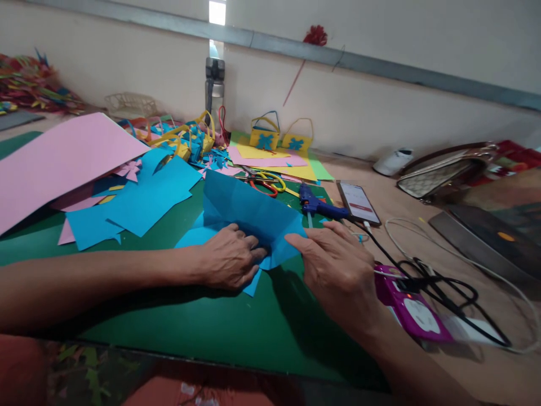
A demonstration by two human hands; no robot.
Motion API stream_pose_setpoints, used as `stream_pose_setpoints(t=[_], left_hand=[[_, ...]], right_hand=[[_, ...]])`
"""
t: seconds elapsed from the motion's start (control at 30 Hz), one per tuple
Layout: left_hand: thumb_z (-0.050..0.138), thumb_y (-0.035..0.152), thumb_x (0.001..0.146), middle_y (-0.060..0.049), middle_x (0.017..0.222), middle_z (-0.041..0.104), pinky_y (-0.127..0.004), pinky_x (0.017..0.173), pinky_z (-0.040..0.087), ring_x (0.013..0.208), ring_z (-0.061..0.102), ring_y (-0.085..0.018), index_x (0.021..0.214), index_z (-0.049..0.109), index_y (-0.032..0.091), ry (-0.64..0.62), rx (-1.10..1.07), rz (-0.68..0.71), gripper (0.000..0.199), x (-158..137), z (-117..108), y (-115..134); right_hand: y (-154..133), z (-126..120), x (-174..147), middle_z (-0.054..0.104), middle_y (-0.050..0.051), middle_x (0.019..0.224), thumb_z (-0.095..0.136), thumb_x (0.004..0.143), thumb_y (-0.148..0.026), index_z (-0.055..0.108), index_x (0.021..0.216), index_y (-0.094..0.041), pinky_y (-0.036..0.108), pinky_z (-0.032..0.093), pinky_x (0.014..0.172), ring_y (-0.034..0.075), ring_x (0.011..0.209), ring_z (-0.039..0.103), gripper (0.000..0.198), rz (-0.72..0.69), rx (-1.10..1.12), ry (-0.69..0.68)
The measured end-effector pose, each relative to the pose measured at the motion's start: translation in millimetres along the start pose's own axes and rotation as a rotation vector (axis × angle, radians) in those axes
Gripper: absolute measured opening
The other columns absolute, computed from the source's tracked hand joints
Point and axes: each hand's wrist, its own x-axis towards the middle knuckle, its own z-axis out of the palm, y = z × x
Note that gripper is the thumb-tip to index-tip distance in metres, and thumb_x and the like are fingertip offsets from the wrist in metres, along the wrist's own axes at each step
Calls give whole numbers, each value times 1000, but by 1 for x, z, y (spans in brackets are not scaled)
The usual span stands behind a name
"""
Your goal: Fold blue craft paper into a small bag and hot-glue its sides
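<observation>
A creased sheet of blue paper (249, 203) stands partly folded up on the green cutting mat (177, 327). My left hand (232, 256) presses down on its lower fold, fingers curled, with the fingertips hidden against the paper. At the sheet's right corner my right hand (338, 265) pinches the edge between thumb and fingers. Behind the sheet lie yellow-handled scissors (273, 180), red-handled scissors (264, 189) and a blue glue gun (319, 204). To the left are cut pieces of blue paper (147, 197).
A large pink sheet (67, 158) covers the mat's left side. Small yellow paper bags (264, 138) stand near the wall. On the right are a phone (359, 203), a purple power strip (416, 310) with tangled cables and a handbag (443, 175).
</observation>
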Motion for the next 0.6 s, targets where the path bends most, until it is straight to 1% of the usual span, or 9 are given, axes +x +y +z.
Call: stream_pose_setpoints(t=[0.17, 0.3, 0.5, 0.6], left_hand=[[37, 33, 90, -7, 81, 58, -37, 62, 33, 64, 54, -21, 97, 57, 18, -8, -16, -2, 26, 1, -1, 0], [38, 34, 89, -7, 82, 59, -36, 63, 33, 64, 54, -21, 102, 56, 19, -6, -31, -18, 27, 1, -1, 0], [40, 34, 89, -6, 82, 59, -35, 64, 33, 65, 53, -20, 104, 56, 19, -19, -20, -11, 27, 1, -2, -1], [38, 34, 91, -7, 83, 58, -36, 65, 33, 66, 53, -21, 103, 57, 19, -20, -10, -9, 28, 0, -2, -1]], right_hand=[[2, 0, 1, 68, 5, 74, 45, 81, 0, 65, 85, -16, 33, 45, 78, 16, 72, 62, 26, 3, 2, 6], [4, 1, -1, 68, 5, 74, 44, 81, 0, 65, 84, -17, 32, 46, 77, 16, 71, 62, 27, 10, 2, 20], [5, 3, -1, 68, 8, 72, 47, 79, 2, 65, 83, -12, 34, 46, 75, 18, 70, 63, 23, -5, 21, 52], [6, 3, -1, 68, 8, 71, 47, 79, 2, 65, 83, -12, 34, 46, 74, 18, 70, 62, 23, -4, 26, 57]])
